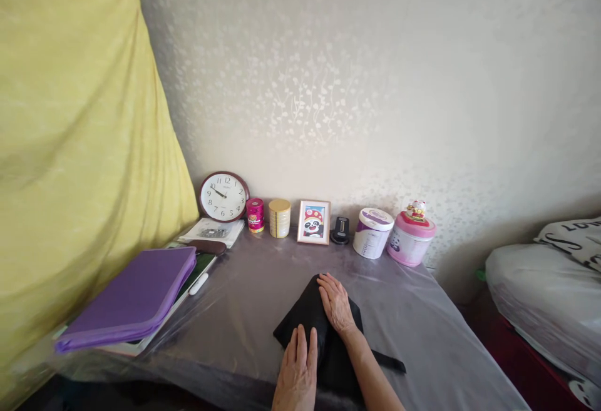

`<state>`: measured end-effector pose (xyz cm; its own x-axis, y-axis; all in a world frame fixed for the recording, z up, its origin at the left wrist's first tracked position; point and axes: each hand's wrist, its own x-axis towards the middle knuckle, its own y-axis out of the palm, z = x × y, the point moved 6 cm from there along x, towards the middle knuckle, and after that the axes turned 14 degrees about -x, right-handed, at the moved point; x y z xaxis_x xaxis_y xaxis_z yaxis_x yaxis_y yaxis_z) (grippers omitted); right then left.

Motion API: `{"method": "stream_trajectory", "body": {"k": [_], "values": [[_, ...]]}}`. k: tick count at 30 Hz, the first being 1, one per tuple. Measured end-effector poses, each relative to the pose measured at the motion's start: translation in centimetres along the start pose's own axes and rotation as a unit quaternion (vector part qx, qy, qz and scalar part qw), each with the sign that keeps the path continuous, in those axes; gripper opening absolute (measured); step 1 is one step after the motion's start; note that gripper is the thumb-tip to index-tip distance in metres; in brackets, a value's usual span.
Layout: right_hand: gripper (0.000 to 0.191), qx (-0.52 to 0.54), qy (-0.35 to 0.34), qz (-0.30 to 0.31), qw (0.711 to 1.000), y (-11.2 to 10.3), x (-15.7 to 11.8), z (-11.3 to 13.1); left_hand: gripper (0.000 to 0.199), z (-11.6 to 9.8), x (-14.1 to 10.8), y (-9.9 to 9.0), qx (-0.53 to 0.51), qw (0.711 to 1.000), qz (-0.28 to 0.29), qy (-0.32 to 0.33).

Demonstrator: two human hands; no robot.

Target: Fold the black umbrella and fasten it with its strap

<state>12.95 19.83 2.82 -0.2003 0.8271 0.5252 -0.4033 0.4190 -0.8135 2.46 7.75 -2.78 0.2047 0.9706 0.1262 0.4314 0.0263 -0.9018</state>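
Both hands lie palm down on the black cloth with nothing pinched between finger and thumb. The left hand rests on its near left part, fingers straight and slightly spread. The right hand lies farther forward, fingers reaching toward the far edge, open and flat.

The cloth is matte, soft and folded, with a pointed corner out to the left of both hands and more fabric running back beneath the right forearm. A narrow strap (the same dull black) sticks out to the right past that forearm.

Under it all, the table wears a smooth grey cover, faintly glossy and creased. To the left lies a purple folder, flat, soft-edged and rectangular, on a dark green board; a small white oblong sits beside them, and papers lie beyond.

Along the patterned wall stand a round clock, a shiny pink tin, a yellow-lidded canister, a framed panda picture, a small black stand, a white-and-purple tub and a pink tub topped by a glossy cat figurine.
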Motion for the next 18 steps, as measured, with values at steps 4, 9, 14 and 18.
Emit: {"method": "stream_trajectory", "body": {"k": [4, 9, 14, 18], "values": [[0.034, -0.009, 0.046, 0.044, 0.998, 1.0, 2.2, -1.9, 0.077, 0.4, 0.1, 0.0, 0.004, 0.999, 0.027, -0.019], [0.03, -0.055, 0.099, 0.0, 0.994, -1.7, 2.2, -2.2, 0.089, 0.6, 0.3, -1.0, 0.004, 0.996, 0.07, -0.062], [0.027, 0.023, -0.013, -0.032, 0.999, -3.2, -1.7, 1.7, 0.092, 0.3, 0.9, -2.2, 0.039, 0.99, 0.107, -0.085], [0.03, 0.006, -0.009, -0.038, 0.999, -2.3, -2.8, 1.9, 0.099, 0.1, 1.0, -3.3, 0.048, 0.983, 0.134, -0.118]]}}
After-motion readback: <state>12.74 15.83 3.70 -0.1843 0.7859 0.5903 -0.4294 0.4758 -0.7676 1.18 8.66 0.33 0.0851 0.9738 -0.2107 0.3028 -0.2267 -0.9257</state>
